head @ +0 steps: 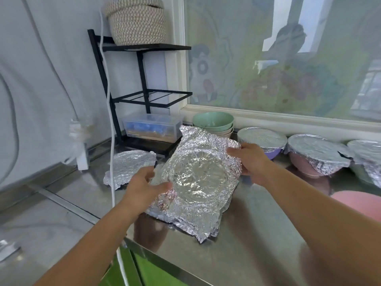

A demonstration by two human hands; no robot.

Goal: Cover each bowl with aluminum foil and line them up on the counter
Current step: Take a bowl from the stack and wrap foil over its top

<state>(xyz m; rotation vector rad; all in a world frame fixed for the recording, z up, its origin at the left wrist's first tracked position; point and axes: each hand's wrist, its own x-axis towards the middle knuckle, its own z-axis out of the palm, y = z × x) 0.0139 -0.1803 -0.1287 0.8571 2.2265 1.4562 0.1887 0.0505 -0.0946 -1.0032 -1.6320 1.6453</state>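
Both hands were on one crumpled foil sheet, mid-worktop, with a round rim-shaped imprint in its centre.
- Left hand: pinching the sheet's near-left edge, thumb on top. The fingers under it were hidden.
- Right hand: gripping the far-right edge, fingers curled round it.
- The sheet was tilted, far edge up. More crumpled foil lay under its near end on the steel worktop. I couldn't tell whether the held sheet touched that pile.
- A separate foil piece lay flat to the left, just beside the white cable.
- Uncovered bowl stack, green one on top, sat far behind the sheet, against the window sill.
- Foil-covered bowls stood in a row to the right along the sill: purple bowl, pink bowl, and a third one cut off by the frame edge.
- Something pink and rounded sat near right, partly out of frame. I couldn't identify it.
- Far left: black rack with a woven basket on top and a clear plastic box on its base.
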